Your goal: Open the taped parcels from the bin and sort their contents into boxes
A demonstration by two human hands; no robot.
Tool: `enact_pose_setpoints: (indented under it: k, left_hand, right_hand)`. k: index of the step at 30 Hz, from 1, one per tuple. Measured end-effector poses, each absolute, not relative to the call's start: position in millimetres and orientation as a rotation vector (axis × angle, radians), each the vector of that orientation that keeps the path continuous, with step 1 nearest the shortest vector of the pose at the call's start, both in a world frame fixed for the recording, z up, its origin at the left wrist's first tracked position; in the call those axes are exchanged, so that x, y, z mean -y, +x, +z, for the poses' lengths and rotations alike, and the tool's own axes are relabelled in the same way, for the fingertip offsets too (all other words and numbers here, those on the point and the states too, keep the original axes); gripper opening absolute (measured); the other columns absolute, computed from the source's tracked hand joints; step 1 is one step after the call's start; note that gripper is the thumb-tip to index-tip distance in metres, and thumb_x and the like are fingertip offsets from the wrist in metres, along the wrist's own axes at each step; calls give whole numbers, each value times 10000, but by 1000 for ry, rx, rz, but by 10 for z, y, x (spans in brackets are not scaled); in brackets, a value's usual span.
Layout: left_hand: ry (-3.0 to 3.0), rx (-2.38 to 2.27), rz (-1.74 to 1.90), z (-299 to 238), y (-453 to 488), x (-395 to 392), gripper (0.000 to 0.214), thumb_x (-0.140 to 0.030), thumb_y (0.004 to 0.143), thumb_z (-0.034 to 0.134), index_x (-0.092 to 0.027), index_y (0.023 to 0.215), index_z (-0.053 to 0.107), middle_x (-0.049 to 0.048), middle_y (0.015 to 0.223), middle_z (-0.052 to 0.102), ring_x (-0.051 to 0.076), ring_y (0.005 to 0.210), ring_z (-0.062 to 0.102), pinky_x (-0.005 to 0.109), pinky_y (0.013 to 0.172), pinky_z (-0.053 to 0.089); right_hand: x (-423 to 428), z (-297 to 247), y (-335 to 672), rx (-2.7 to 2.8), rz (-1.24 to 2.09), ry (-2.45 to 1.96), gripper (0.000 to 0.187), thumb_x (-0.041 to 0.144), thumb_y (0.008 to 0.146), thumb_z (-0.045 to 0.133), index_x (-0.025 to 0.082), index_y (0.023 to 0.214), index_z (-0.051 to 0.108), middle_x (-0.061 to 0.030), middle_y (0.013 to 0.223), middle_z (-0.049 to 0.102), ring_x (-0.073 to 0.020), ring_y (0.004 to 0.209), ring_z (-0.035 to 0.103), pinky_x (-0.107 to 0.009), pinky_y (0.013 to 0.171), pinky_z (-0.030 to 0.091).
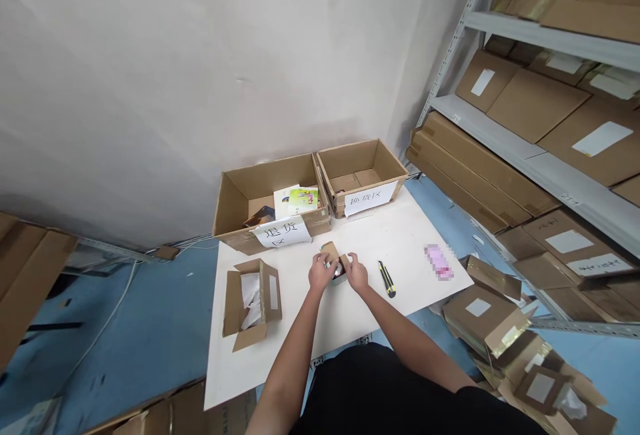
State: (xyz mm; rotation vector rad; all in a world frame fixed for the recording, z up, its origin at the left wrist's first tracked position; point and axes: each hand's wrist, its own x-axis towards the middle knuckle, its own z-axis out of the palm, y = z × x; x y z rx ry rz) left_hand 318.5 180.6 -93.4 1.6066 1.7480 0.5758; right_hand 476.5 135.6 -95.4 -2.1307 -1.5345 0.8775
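A small brown cardboard box [331,251] with its flaps up sits in the middle of the white table [400,235]. My left hand [320,272] grips its left side with curled fingers. My right hand [357,273] grips its right side the same way. Something dark and white shows inside the box between my hands; I cannot make out what it is. A black and yellow utility knife [387,279] lies on the table just right of my right hand.
An open cardboard box [251,303] with white paper inside lies at the table's left. Two large labelled cartons [270,198] [363,178] stand at the far edge. A pink item [439,262] lies at right. Shelving [540,168] and piled boxes [505,328] crowd the right side.
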Motion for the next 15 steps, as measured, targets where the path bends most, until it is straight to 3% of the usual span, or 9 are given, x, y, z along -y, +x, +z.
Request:
enact_pose_setpoints:
  k: [4, 7, 9, 11, 13, 15]
  left_hand:
    - [1572, -1626, 620, -1033, 3057, -1758, 430, -243, 861, 617, -237, 1276, 729, 113, 1488, 603, 276, 1341, 603, 417, 1110, 506]
    - [1609, -1501, 510, -1094, 2913, -1750, 639, -200, 793, 651, -257, 1429, 648, 95, 1687, 399, 319, 1510, 444, 465, 1207, 427]
    - [1663, -1383, 384, -1117, 2848, -1735, 854, -212, 731, 719, -274, 1557, 513, 77, 1765, 214, 338, 1556, 373, 474, 1233, 393]
    - [1699, -1319, 305, -1132, 2827, -1717, 1031, -249, 669, 796, -276, 1622, 402, 86, 1784, 110, 357, 1554, 372, 487, 1231, 386]
    - [1714, -1335, 297, -1144, 2844, -1706, 1076, -280, 635, 840, -274, 1617, 399, 98, 1780, 133, 360, 1533, 407, 503, 1221, 387]
    - [1719, -1399, 319, -1155, 2877, -1705, 1018, -282, 634, 849, -278, 1575, 461, 97, 1761, 223, 348, 1516, 432, 502, 1214, 387]
  right_hand:
    - [-1459, -945, 4838, 1623, 818, -1941, 434, 150, 992, 379, 235, 1311, 662, -61, 1257, 728, -197, 1171, 667, -285, 1025, 476]
    - [-1524, -913, 4855, 1762, 900, -1922, 368, 208, 960, 523, 226, 1272, 717, -75, 1317, 710, -221, 1235, 637, -301, 1080, 453]
    - [-1573, -869, 4837, 1854, 935, -1972, 443, 293, 870, 704, 225, 1307, 713, -97, 1390, 670, -278, 1310, 584, -340, 1083, 457]
    - [-1627, -824, 4788, 1911, 936, -2050, 543, 350, 758, 834, 214, 1274, 734, -135, 1555, 535, -354, 1444, 452, -388, 1092, 453]
    - [-1680, -792, 4715, 1931, 958, -2131, 551, 355, 691, 890, 203, 1205, 762, -149, 1680, 362, -411, 1534, 307, -438, 1108, 443]
    - [-1718, -767, 4648, 1959, 987, -2146, 529, 330, 663, 905, 206, 1159, 773, -140, 1720, 284, -431, 1562, 245, -478, 1120, 430]
